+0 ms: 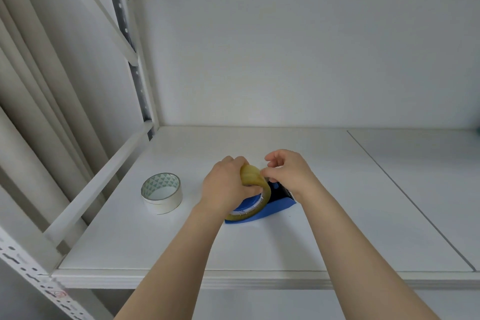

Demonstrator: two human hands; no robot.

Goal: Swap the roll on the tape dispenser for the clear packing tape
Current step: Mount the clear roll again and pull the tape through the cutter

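Note:
A blue tape dispenser (275, 207) lies on the white shelf (181, 247), with a yellowish clear packing tape roll (253, 176) sitting in it. My left hand (226, 187) grips that roll from the left, thumb across its side. My right hand (288, 171) is over the dispenser's black front part, with thumb and forefinger pinched at the roll's outer edge; whether they hold the tape's loose end is too small to tell. A white tape roll (161, 193) with a green triangle pattern inside its core lies flat to the left, apart from both hands.
The shelf is part of a white metal rack with a slanted side brace (104, 176) on the left and a back wall (285, 60). A seam (405, 195) splits the shelf board on the right. Pale curtains (33, 86) hang at far left.

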